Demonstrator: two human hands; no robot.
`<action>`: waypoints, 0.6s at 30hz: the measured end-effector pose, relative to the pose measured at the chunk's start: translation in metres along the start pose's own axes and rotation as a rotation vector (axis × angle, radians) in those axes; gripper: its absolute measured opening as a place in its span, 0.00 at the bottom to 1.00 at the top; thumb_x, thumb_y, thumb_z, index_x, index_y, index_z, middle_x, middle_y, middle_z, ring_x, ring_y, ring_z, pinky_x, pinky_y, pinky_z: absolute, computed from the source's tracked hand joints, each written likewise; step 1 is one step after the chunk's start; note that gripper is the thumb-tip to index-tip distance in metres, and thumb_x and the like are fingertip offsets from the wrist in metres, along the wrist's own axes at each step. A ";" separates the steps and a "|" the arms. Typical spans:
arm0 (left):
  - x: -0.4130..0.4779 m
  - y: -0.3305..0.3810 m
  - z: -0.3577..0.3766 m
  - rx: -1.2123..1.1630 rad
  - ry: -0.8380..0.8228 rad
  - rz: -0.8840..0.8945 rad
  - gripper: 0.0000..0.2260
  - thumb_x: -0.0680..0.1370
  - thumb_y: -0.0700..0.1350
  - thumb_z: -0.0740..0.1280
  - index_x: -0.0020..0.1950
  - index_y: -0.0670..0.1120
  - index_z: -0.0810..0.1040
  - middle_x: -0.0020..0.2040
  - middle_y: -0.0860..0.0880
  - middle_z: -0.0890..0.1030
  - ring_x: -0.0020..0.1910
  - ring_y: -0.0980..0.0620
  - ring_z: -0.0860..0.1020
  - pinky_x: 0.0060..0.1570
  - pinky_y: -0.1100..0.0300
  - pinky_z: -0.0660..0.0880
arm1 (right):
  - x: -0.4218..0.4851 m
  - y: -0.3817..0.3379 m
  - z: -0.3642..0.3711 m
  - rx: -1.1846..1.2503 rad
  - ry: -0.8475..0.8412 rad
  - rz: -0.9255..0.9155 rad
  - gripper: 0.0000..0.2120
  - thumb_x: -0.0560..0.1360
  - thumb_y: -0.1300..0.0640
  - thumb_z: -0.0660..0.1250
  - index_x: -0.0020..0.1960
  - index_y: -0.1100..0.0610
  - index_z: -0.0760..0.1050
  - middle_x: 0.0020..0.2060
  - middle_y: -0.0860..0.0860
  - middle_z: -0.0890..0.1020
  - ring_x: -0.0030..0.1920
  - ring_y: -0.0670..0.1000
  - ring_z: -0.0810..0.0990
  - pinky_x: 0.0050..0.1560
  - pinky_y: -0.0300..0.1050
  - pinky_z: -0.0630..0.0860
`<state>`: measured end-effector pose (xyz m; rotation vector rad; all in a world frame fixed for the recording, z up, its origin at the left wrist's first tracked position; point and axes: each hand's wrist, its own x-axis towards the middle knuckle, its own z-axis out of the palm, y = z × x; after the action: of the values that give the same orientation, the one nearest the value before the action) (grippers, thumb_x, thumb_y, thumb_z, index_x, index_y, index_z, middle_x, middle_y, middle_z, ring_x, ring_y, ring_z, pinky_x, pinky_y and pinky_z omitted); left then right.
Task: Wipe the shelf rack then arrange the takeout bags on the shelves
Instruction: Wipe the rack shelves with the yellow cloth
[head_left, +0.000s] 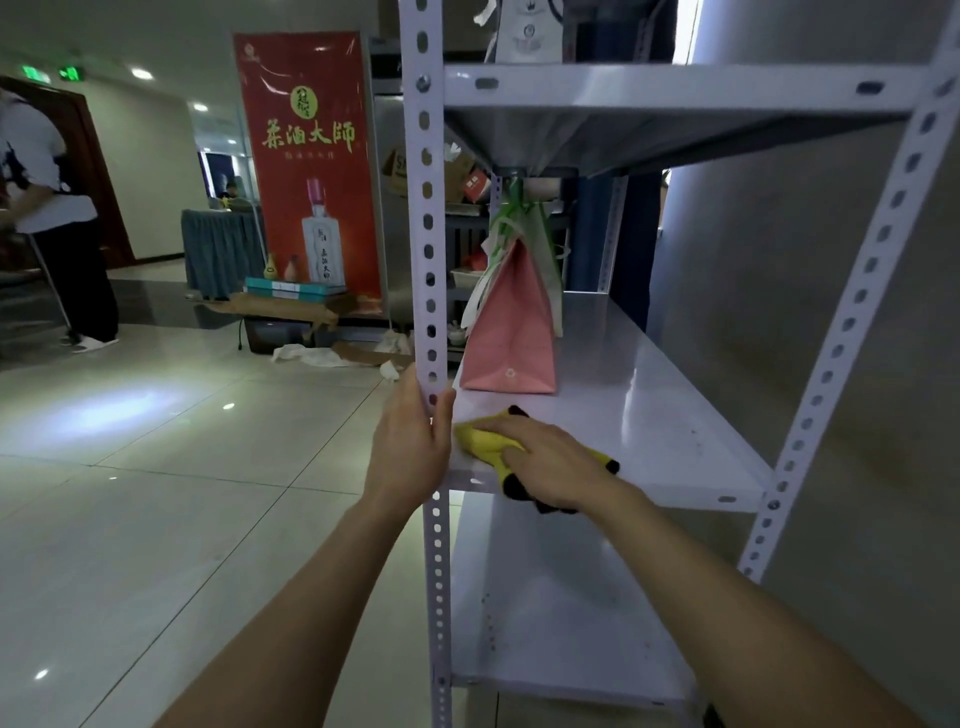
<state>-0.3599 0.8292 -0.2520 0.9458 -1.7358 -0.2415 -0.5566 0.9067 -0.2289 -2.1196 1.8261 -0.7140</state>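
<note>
A white metal shelf rack (675, 441) with perforated posts stands in front of me. My left hand (410, 447) grips the front left post (428, 218) at the height of the middle shelf. My right hand (545, 462) presses a yellow and black cloth (480, 439) flat on the front left corner of that shelf. Behind the cloth, a pink paper takeout bag (511, 338) stands upright on the same shelf, with a greenish bag (548, 234) behind it. A white bag (527, 31) stands on the top shelf.
The lower shelf (561, 613) sits below my arms. A grey wall (779, 260) is right of the rack. To the left lie a tiled floor (156, 493), a red banner (311, 166) with boxes and litter at its foot, and a person (57, 218) at far left.
</note>
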 end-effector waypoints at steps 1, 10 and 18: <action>0.001 -0.001 0.000 0.000 -0.005 -0.004 0.09 0.89 0.57 0.61 0.65 0.55 0.71 0.51 0.58 0.74 0.47 0.62 0.75 0.44 0.61 0.72 | -0.009 0.013 -0.011 0.020 0.018 0.060 0.25 0.84 0.54 0.56 0.78 0.39 0.71 0.76 0.41 0.73 0.73 0.47 0.72 0.67 0.39 0.65; 0.002 0.004 0.001 0.019 -0.038 -0.053 0.07 0.87 0.54 0.62 0.59 0.64 0.64 0.49 0.63 0.73 0.47 0.58 0.77 0.42 0.59 0.73 | 0.019 0.006 -0.013 -0.026 0.152 0.385 0.19 0.84 0.55 0.56 0.73 0.55 0.75 0.73 0.56 0.76 0.71 0.58 0.73 0.74 0.49 0.66; -0.001 0.018 -0.008 -0.045 -0.038 -0.127 0.07 0.88 0.49 0.65 0.63 0.48 0.73 0.53 0.49 0.78 0.51 0.47 0.79 0.48 0.50 0.77 | 0.009 -0.023 0.005 0.041 0.117 0.203 0.20 0.86 0.49 0.56 0.75 0.45 0.74 0.74 0.48 0.76 0.72 0.55 0.74 0.71 0.53 0.71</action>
<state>-0.3616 0.8439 -0.2390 1.0260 -1.6995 -0.3819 -0.5336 0.9012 -0.2200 -1.8683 2.0314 -0.8315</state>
